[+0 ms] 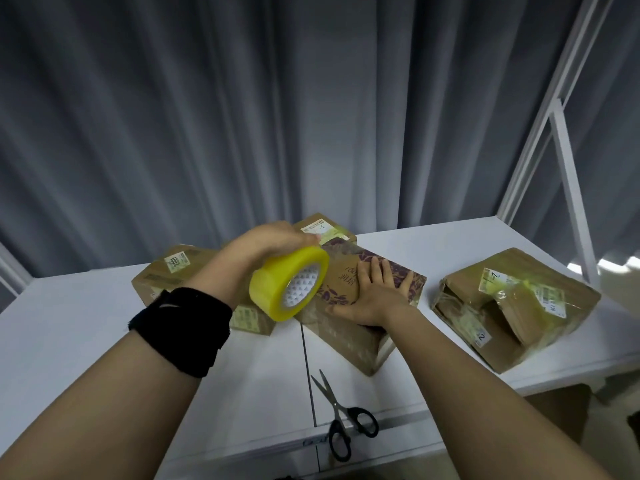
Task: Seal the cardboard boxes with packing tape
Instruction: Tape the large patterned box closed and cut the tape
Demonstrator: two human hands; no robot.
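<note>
A brown cardboard box with a purple leaf print (349, 327) lies at the middle of the white table (86, 341). My right hand (375, 294) lies flat on its top, fingers straight and spread. My left hand (273, 242) grips a roll of yellow packing tape (289, 284) and holds it raised just left of that box, the roll's open core facing me. A black band wraps my left wrist. Whether a strip of tape runs from the roll to the box cannot be made out.
Two labelled cardboard boxes (176, 271) sit behind my left arm, and another (325, 228) lies behind the printed box. A crumpled taped box (516, 306) rests at the right. Black-handled scissors (343, 415) lie near the table's front edge. Grey curtains and a white frame (568, 161) stand behind.
</note>
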